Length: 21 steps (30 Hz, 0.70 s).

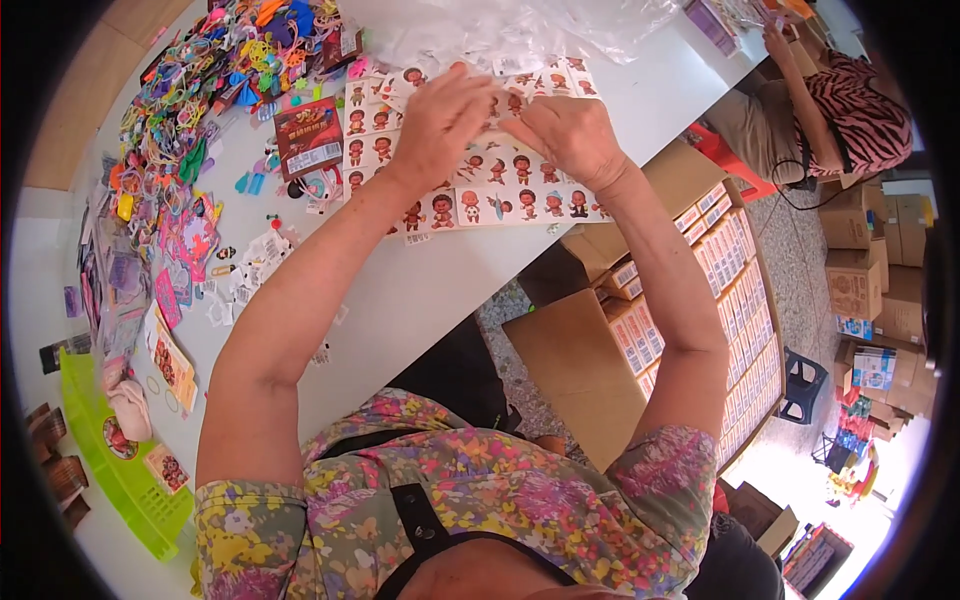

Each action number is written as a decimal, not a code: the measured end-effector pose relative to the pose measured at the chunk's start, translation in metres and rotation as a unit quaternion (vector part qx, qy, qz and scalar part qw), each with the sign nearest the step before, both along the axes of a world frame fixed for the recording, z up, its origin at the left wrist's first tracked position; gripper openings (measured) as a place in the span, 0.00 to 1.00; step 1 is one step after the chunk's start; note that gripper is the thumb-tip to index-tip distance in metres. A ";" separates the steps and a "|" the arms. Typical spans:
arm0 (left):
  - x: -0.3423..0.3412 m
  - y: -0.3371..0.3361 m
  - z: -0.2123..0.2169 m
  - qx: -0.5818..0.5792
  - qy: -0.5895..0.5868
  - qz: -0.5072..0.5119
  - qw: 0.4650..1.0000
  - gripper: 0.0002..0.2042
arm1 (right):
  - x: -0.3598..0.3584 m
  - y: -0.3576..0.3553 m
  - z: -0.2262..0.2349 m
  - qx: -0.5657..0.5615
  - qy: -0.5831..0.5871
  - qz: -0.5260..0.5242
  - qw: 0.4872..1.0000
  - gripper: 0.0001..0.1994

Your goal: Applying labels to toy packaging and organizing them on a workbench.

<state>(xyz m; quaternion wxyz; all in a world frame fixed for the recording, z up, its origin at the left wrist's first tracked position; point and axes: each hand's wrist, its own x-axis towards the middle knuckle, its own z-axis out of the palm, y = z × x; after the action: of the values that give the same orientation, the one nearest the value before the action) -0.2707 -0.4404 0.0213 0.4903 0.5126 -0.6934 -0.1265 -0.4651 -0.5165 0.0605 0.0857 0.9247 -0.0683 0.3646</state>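
White sheets [525, 205] printed with small cartoon figures lie side by side on the table at its middle. Over their left part is my left hand [445, 122], its fingers stretched out and slightly blurred by motion. My right hand [572, 133] is close beside it above the right part, fingers curled in and thumb pointing left. What those fingers pinch, if anything, is hidden. A dark red printed packet [309, 136] lies just left of the sheets.
Colourful hair ties and trinkets [200, 120] heap at the left. Clear plastic bags [500, 30] lie beyond the sheets. A green plastic basket [125, 470] stands lower left. An open carton [700, 270] of small boxes sits right, with another person [850, 110] farther off.
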 end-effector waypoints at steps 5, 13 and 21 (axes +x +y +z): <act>-0.011 0.035 0.034 -0.001 0.039 -0.033 0.999 0.18 | 0.011 0.010 0.004 0.117 -0.050 -0.029 0.991 0.16; 0.004 0.054 0.058 0.237 0.334 -0.036 0.912 0.11 | 0.050 0.034 0.036 0.385 -0.103 -0.050 0.916 0.17; 0.007 0.064 0.052 0.167 0.410 0.086 0.893 0.10 | 0.094 0.025 0.028 0.492 -0.171 -0.127 0.844 0.20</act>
<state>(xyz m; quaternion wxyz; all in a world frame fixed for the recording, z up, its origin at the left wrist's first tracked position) -0.2641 -0.3762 0.0737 0.6474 0.5471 -0.3529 -0.3963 -0.3707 -0.4910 0.0888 -0.3483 0.7513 -0.3697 0.4214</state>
